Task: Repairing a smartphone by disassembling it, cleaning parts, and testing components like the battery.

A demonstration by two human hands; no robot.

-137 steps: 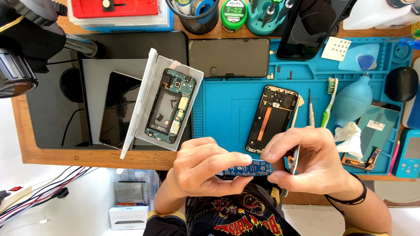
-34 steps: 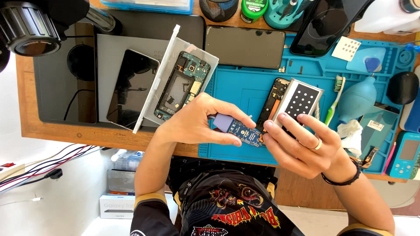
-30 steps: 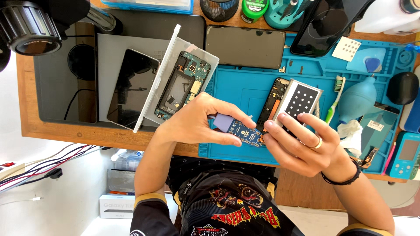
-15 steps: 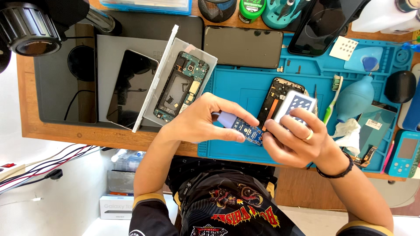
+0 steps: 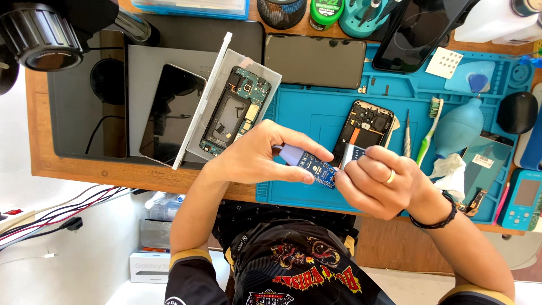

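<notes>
While left hand (image 5: 257,155) pinches blue circuit board (image 5: 317,166), right hand (image 5: 375,181) grips its other end, fingers closed.

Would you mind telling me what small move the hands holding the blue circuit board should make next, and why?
Probably bring the small grey part in the right hand flush against the end of the blue circuit board. The left hand grips the board above the blue mat, and the part sits right at the board's edge, though whether they touch is unclear.
</notes>
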